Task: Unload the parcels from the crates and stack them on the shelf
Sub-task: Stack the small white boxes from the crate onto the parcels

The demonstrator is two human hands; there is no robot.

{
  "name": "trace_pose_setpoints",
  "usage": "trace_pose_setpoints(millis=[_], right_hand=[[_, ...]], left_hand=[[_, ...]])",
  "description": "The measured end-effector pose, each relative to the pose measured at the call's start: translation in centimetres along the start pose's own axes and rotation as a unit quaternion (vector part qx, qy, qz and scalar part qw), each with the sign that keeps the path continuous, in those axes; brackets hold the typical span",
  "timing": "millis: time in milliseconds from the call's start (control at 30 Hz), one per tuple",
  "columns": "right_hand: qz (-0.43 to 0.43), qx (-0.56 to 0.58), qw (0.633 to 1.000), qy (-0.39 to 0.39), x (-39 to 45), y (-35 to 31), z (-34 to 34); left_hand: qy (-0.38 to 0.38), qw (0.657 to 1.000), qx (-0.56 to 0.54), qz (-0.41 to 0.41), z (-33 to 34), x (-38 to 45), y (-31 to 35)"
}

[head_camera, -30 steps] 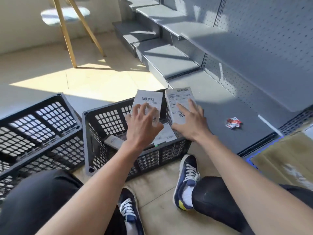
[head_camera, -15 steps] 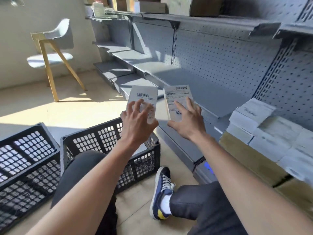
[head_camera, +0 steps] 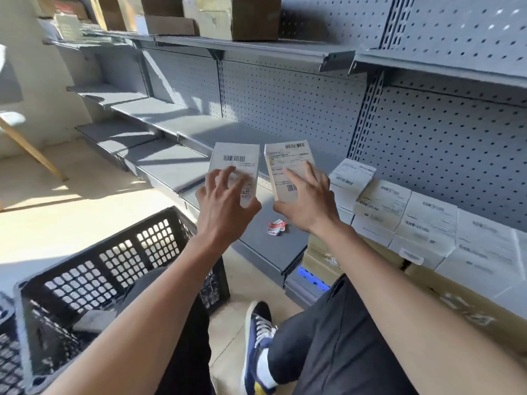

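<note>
My left hand (head_camera: 225, 206) grips a white labelled parcel (head_camera: 235, 158) from below, fingers spread over its face. Beside it, my right hand (head_camera: 309, 201) grips a second white parcel (head_camera: 289, 163) the same way. Both parcels hang in the air above the grey bottom shelf (head_camera: 256, 240). To the right, several white parcels (head_camera: 405, 215) stand stacked in a row on brown cartons against the pegboard. The black plastic crate (head_camera: 114, 263) sits on the floor at lower left, partly hidden by my knee.
A crumpled red-and-white label (head_camera: 276, 227) lies on the bottom shelf. Cardboard boxes (head_camera: 236, 18) fill the top shelf. A second black crate (head_camera: 8, 363) shows at the left edge. A wooden chair leg (head_camera: 31, 151) stands at far left. My shoe (head_camera: 258, 346) rests on the floor.
Both hands have lifted the two parcels out of the crate and carried them up and right, over the bottom shelf near the stacked parcels. My view has turned toward the shelf.
</note>
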State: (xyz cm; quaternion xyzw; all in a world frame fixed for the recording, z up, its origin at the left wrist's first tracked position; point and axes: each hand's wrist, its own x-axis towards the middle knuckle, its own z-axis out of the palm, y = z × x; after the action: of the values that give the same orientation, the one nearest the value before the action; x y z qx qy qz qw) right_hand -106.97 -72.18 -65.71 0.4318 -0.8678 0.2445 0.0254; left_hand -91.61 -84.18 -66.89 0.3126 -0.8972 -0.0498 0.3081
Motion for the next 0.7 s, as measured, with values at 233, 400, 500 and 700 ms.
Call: trace_pose_setpoints(millis=[233, 400, 500, 700], right_hand=[[0.051, -0.008, 0.999, 0.008, -0.6, 4.0, -1.4], [0.09, -0.018, 0.995, 0.032, -1.7, 7.5, -3.1], [0.128, -0.026, 0.991, 0.04, -2.5, 9.8, -4.6], [0.187, -0.051, 0.979, 0.069, -5.3, 14.4, -7.3]], left_hand=[[-0.021, 0.999, -0.037, 0.033, 3.0, 1.5, 3.4], [-0.047, 0.995, -0.074, 0.055, 5.6, 2.4, 7.4], [-0.062, 0.991, -0.095, 0.072, 6.6, 2.9, 10.2], [-0.08, 0.98, -0.138, 0.123, 9.0, 3.5, 15.7]])
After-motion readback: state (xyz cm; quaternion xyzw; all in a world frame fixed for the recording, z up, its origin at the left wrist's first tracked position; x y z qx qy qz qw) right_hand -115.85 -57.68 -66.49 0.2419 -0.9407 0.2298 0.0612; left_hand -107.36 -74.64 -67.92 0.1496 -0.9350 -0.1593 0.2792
